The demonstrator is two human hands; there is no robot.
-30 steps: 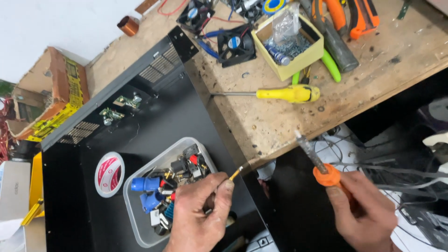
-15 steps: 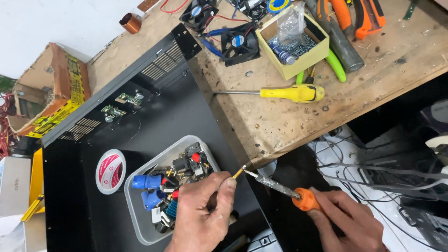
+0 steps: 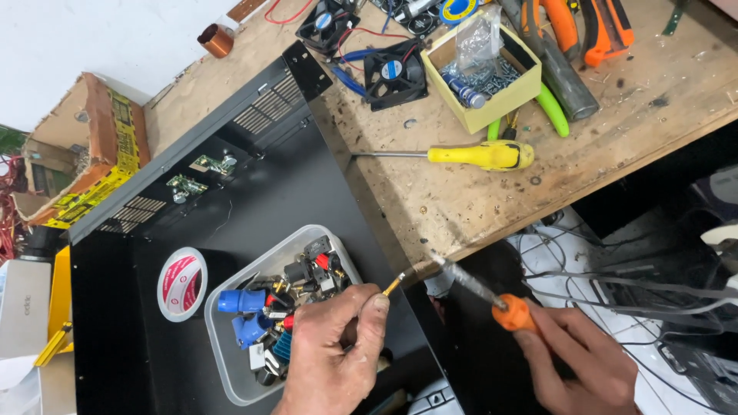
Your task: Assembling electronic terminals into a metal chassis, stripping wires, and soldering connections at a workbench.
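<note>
My left hand (image 3: 332, 355) is closed on a thin yellow wire (image 3: 393, 284), pinched between thumb and fingers, with its bare tip sticking out to the right. My right hand (image 3: 578, 363) grips a soldering iron with an orange collar (image 3: 513, 313). Its metal tip (image 3: 438, 261) points up and left, close to the wire's end at the edge of the wooden bench. Under my left hand sits a clear plastic tub (image 3: 231, 369) of blue, red and black connectors, resting on a black metal chassis (image 3: 254, 192).
A roll of white tape (image 3: 181, 283) lies on the chassis. On the wooden bench (image 3: 461, 200) are a yellow-handled screwdriver (image 3: 480, 154), two black cooling fans (image 3: 393, 74), a yellow box of screws (image 3: 483, 71) and orange-handled pliers (image 3: 592, 27). Grey cables (image 3: 646, 284) hang at the right.
My right hand has swung the soldering iron leftwards and brought its tip next to the wire's end. My left hand has stayed over the tub holding the wire.
</note>
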